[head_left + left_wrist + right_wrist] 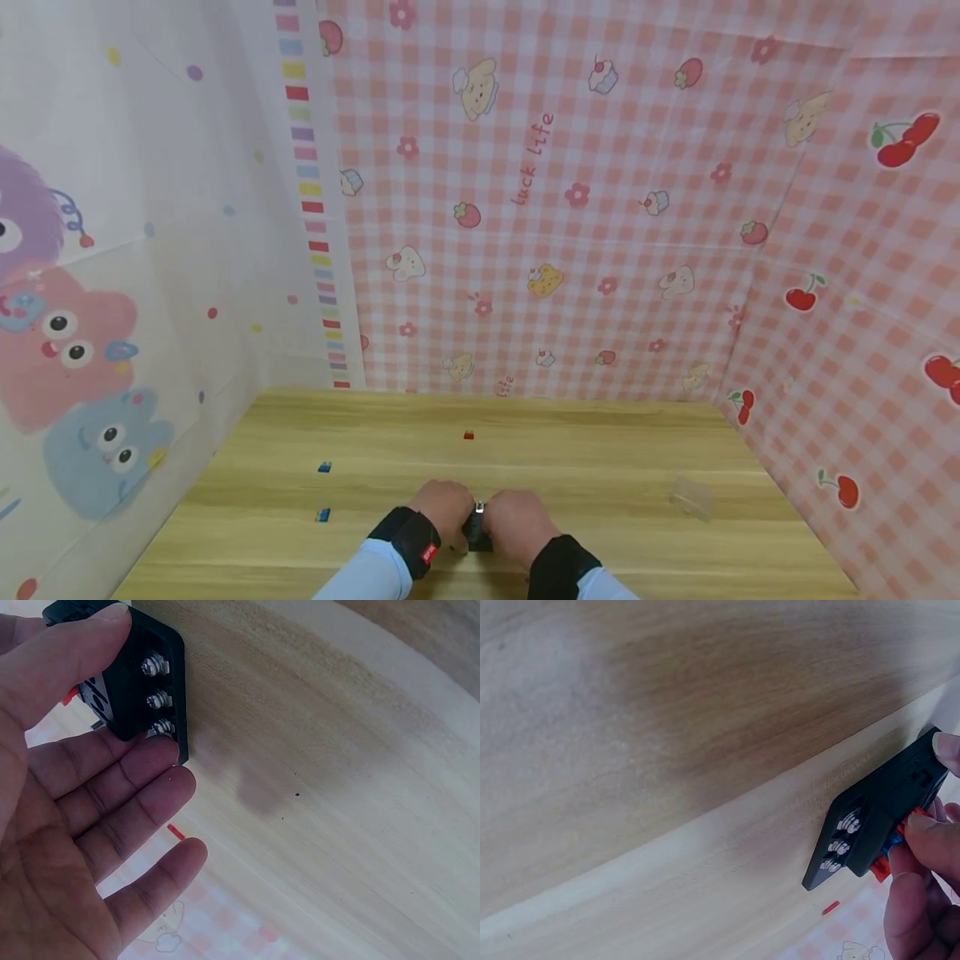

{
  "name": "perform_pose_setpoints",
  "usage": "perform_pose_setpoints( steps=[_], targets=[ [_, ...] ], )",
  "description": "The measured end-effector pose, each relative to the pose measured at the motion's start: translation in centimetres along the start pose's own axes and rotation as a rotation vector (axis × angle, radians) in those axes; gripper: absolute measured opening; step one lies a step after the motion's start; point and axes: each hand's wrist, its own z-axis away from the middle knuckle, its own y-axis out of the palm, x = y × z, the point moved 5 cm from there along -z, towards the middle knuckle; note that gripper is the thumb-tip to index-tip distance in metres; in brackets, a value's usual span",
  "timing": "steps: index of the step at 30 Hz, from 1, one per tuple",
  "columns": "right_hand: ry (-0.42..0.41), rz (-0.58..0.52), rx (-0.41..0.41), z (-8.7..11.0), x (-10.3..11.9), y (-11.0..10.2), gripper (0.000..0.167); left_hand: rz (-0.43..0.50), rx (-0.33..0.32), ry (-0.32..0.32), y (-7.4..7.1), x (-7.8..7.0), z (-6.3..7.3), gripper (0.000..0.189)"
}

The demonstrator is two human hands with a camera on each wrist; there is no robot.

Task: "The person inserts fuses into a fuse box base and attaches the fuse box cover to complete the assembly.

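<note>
At the surface, we pinched a black block with our left hand and right hand. Two blue bits lay left, one red bit ahead.

Black block: sides hidden behind left grip and right grip, head view. Red part: partly covered by right grip, right wrist view. Right grip: cut off by that view's right edge. Blue pieces: detail too small to tell. Desk: near edge cut off, head view.
</note>
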Motion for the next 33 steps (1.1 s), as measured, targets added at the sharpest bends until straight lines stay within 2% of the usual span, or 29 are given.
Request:
perform_pose_setpoints(
  steps=[7, 15, 22, 28, 33],
  targets=[
    [0.007, 0.015, 0.033, 0.01, 0.07, 0.42, 0.026, -0.012, -0.016, 0.012, 0.42, 0.07, -0.15, 0.031],
    [-0.03, -0.037, -0.041, 0.33, -0.33, 0.82, 0.026, -0.025, -0.029, 0.018, 0.34, -0.02, -0.15, 0.031],
    [-0.032, -0.049, -0.081, 0.45, -0.16, 0.65, 0.024, -0.044, -0.082, 0.05, -0.06, -0.19, 0.24, 0.032],
    [-0.033, -0.038, -0.047, 0.05, -0.1, 0.69, 0.025, -0.038, -0.048, 0.03, 0.2, -0.06, 0.02, 0.031],
    [-0.026, -0.083, -0.009, -0.01, -0.37, 0.68, 0.021, -0.039, -0.022, 0.025, 0.11, -0.18, -0.08, 0.031]
  ],
)
